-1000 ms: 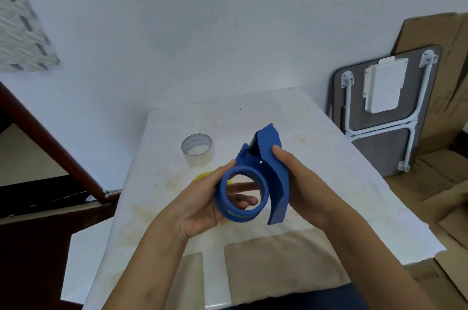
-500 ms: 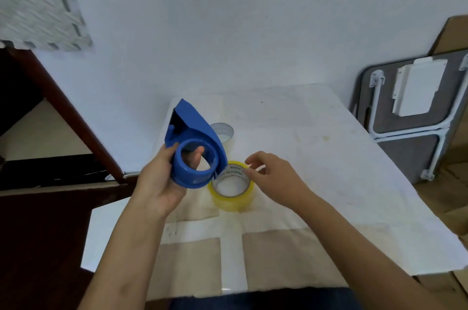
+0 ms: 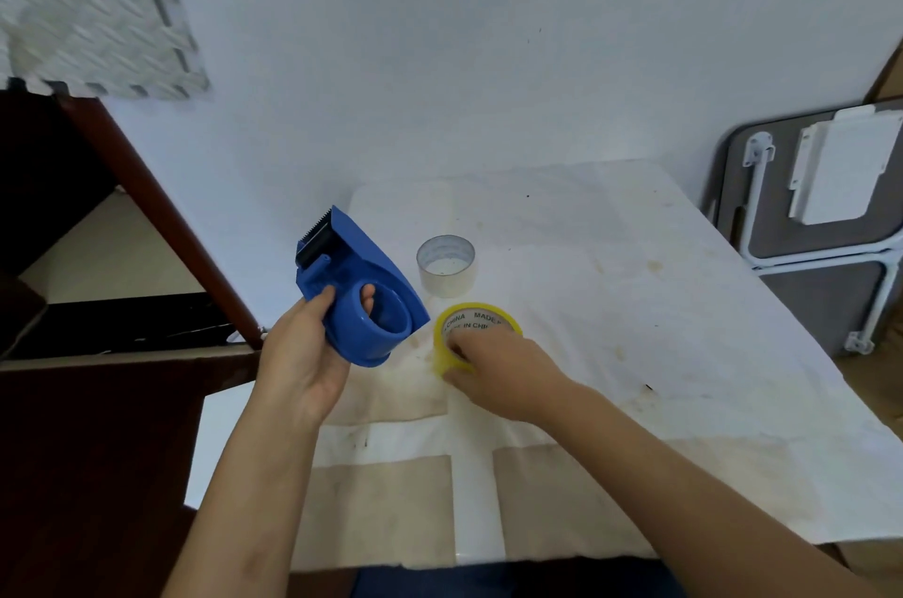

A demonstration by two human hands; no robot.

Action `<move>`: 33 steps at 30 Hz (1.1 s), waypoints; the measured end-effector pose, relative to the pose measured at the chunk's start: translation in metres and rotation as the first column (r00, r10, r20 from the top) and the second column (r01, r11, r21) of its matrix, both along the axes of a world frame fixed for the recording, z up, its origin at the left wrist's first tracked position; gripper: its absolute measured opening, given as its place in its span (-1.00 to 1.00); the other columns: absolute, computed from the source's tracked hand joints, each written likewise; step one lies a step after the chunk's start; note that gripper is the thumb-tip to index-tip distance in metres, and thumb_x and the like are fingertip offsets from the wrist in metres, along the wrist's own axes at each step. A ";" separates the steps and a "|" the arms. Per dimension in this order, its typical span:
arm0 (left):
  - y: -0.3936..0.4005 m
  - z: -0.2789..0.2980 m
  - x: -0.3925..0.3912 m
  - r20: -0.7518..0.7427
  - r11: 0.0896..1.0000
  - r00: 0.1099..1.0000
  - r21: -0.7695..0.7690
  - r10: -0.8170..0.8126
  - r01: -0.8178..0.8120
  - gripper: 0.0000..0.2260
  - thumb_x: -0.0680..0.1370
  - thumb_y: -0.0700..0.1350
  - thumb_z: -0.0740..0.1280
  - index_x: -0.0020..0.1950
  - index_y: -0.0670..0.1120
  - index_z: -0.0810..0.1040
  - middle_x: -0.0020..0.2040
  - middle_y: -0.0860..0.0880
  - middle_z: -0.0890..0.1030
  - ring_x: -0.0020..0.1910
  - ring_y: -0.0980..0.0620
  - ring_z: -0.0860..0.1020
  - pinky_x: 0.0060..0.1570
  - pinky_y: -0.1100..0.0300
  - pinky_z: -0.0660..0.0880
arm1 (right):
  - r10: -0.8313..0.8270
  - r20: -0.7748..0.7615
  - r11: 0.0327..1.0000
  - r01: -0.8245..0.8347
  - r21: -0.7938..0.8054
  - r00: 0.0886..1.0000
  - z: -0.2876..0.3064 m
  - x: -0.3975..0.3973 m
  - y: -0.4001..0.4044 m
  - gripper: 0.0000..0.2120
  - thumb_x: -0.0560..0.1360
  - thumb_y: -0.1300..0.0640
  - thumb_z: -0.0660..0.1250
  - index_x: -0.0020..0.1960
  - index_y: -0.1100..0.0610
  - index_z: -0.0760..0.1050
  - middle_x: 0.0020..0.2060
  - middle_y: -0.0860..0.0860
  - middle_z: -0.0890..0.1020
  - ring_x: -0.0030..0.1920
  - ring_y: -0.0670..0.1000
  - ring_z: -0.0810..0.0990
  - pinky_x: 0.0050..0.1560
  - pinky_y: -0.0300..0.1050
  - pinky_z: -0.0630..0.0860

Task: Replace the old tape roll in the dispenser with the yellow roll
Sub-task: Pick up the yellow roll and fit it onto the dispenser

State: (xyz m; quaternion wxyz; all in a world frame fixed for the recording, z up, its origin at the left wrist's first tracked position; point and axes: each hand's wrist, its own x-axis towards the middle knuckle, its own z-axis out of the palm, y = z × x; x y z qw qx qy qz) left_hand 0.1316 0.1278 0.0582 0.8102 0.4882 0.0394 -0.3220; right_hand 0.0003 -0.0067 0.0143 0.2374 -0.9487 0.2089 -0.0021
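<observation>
Left hand (image 3: 303, 367) fingers clasp the smooth blue plastic dispenser (image 3: 361, 294), hub empty. Right hand (image 3: 498, 372) fingers pinch the glossy yellow roll (image 3: 476, 321) on the stained desk (image 3: 635, 304).

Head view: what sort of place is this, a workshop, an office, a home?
Probably a spare or storage room at home, not a fitted workshop: a stained white table against a bare wall, a folded table leaning beside it, and flattened cardboard behind.
</observation>
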 end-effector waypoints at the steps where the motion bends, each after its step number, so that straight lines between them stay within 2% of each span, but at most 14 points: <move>1: 0.000 0.001 0.000 -0.004 1.000 1.000 -0.010 -0.008 0.008 -0.83 0.65 -0.22 0.21 0.15 -0.22 0.57 0.11 -0.18 0.66 -0.10 0.01 0.67 -0.01 0.20 0.64 | -0.030 0.064 0.998 0.026 0.063 0.998 0.003 -0.004 -0.004 -0.85 0.53 0.04 0.24 -0.03 0.13 0.44 -0.17 -0.03 0.51 -0.11 0.09 0.49 -0.16 -0.06 0.42; 3: -0.001 0.002 -0.001 -0.016 0.999 1.000 -0.028 -0.021 0.020 -0.82 0.65 -0.23 0.20 0.17 -0.23 0.56 0.11 -0.19 0.66 -0.10 0.01 0.68 -0.03 0.20 0.65 | -0.132 0.177 0.968 0.088 0.237 0.975 0.008 -0.012 -0.015 -0.90 0.52 0.11 0.26 -0.06 0.15 0.45 -0.29 -0.05 0.48 -0.19 0.05 0.45 -0.19 -0.07 0.41; 4: -0.003 0.002 -0.002 -0.016 0.999 0.999 -0.037 -0.028 0.027 -0.82 0.65 -0.25 0.20 0.15 -0.24 0.55 0.09 -0.19 0.65 -0.11 0.01 0.68 -0.04 0.19 0.66 | -0.194 0.215 0.926 0.107 0.361 0.957 0.010 -0.017 -0.021 -0.93 0.52 0.14 0.28 -0.06 0.15 0.48 -0.29 -0.03 0.52 -0.20 0.03 0.47 -0.18 -0.10 0.41; 6: -0.008 0.004 -0.005 -0.005 0.997 0.999 -0.050 -0.054 0.054 -0.83 0.64 -0.27 0.18 0.13 -0.24 0.55 0.08 -0.19 0.65 -0.09 -0.01 0.67 -0.05 0.16 0.66 | -0.309 0.263 0.774 0.081 0.628 0.914 0.014 -0.031 -0.030 -0.89 0.52 0.18 0.31 0.01 0.18 0.56 -0.14 0.14 0.66 -0.15 0.00 0.55 -0.09 -0.11 0.45; 8: -0.015 0.004 -0.008 0.010 0.994 0.995 -0.054 -0.097 0.097 -0.79 0.63 -0.30 0.17 0.20 -0.26 0.53 0.09 -0.20 0.65 -0.07 -0.03 0.68 -0.06 0.16 0.65 | -0.398 0.295 0.621 0.019 0.784 0.869 0.016 -0.045 -0.034 -0.84 0.53 0.24 0.32 0.09 0.17 0.60 -0.03 0.12 0.71 -0.07 -0.04 0.62 0.02 -0.13 0.49; 11: -0.026 0.004 -0.014 0.029 0.986 0.987 -0.047 -0.159 0.161 -0.72 0.61 -0.32 0.18 0.29 -0.27 0.51 0.10 -0.21 0.67 -0.08 -0.03 0.71 -0.14 0.16 0.68 | -0.501 0.327 0.520 -0.024 0.854 0.802 0.017 -0.059 -0.038 -0.80 0.49 0.23 0.35 0.09 0.23 0.60 -0.07 0.08 0.69 -0.05 -0.02 0.60 0.08 -0.09 0.45; 13: -0.033 0.003 -0.020 0.048 0.980 0.980 -0.032 -0.194 0.196 -0.70 0.59 -0.34 0.18 0.29 -0.24 0.52 0.15 -0.22 0.67 -0.04 -0.05 0.70 -0.13 0.14 0.68 | -0.567 0.325 0.468 -0.029 0.883 0.757 0.018 -0.067 -0.042 -0.74 0.39 0.13 0.36 0.02 0.24 0.60 -0.11 0.10 0.64 -0.04 0.05 0.54 0.06 0.00 0.39; 15: -0.040 0.002 -0.026 0.071 0.973 0.971 -0.011 -0.230 0.231 -0.69 0.58 -0.36 0.18 0.29 -0.21 0.53 0.17 -0.22 0.67 0.01 -0.08 0.69 -0.09 0.11 0.65 | -0.654 0.299 0.415 -0.001 0.910 0.695 0.018 -0.074 -0.045 -0.71 0.29 0.01 0.37 -0.08 0.16 0.60 -0.11 0.11 0.59 -0.02 0.10 0.51 0.04 0.04 0.36; 17: -0.047 0.002 -0.035 0.083 0.964 0.960 0.017 -0.267 0.266 -0.69 0.57 -0.37 0.19 0.27 -0.21 0.54 0.17 -0.22 0.68 0.01 -0.09 0.70 -0.06 0.08 0.63 | -0.736 0.268 0.363 0.027 0.932 0.622 0.016 -0.081 -0.047 -0.61 0.22 -0.08 0.38 -0.05 0.13 0.59 -0.03 0.14 0.60 0.07 0.15 0.54 0.04 0.07 0.39; 19: -0.054 0.001 -0.045 0.084 0.954 0.950 0.038 -0.299 0.297 -0.71 0.57 -0.37 0.20 0.26 -0.22 0.54 0.14 -0.24 0.69 0.00 -0.11 0.70 -0.06 0.03 0.64 | -0.768 0.270 0.356 0.036 0.934 0.581 0.017 -0.087 -0.048 -0.55 0.23 -0.15 0.38 -0.03 0.15 0.57 0.03 0.20 0.59 0.13 0.17 0.54 0.07 0.11 0.44; 22: -0.065 0.000 -0.058 0.088 0.934 0.930 0.057 -0.356 0.352 -0.70 0.58 -0.36 0.22 0.28 -0.22 0.55 0.12 -0.24 0.70 0.02 -0.15 0.69 -0.02 -0.03 0.64 | -0.744 0.314 0.416 0.041 0.908 0.589 0.020 -0.095 -0.047 -0.48 0.33 -0.19 0.36 -0.04 0.28 0.55 -0.02 0.30 0.60 0.02 0.15 0.57 0.10 0.16 0.47; 25: -0.072 -0.001 -0.068 0.108 0.901 0.895 0.091 -0.433 0.425 -0.69 0.59 -0.35 0.22 0.30 -0.17 0.56 0.16 -0.19 0.70 0.11 -0.17 0.67 -0.03 -0.03 0.67 | -0.731 0.318 0.446 0.070 0.892 0.604 0.021 -0.098 -0.044 -0.52 0.41 -0.16 0.31 -0.04 0.29 0.53 -0.16 0.18 0.59 -0.11 0.09 0.55 -0.04 0.05 0.45; 29: -0.076 -0.001 -0.075 0.125 0.872 0.864 0.126 -0.488 0.474 -0.69 0.60 -0.31 0.23 0.32 -0.13 0.55 0.19 -0.20 0.68 0.18 -0.18 0.64 0.05 -0.05 0.62 | -0.753 0.341 0.500 0.153 0.852 0.563 0.024 -0.098 -0.045 -0.63 0.52 -0.10 0.28 -0.11 0.24 0.53 -0.21 0.13 0.55 -0.18 0.03 0.49 -0.11 -0.03 0.40; 33: -0.075 -0.001 -0.072 0.162 0.857 0.845 0.178 -0.510 0.483 -0.70 0.62 -0.25 0.25 0.32 -0.06 0.56 0.20 -0.10 0.68 0.18 -0.08 0.64 -0.07 0.09 0.66 | -0.757 0.350 0.538 0.222 0.813 0.552 0.025 -0.097 -0.046 -0.65 0.54 -0.09 0.25 -0.12 0.21 0.52 -0.25 0.10 0.52 -0.21 0.03 0.46 -0.14 -0.02 0.37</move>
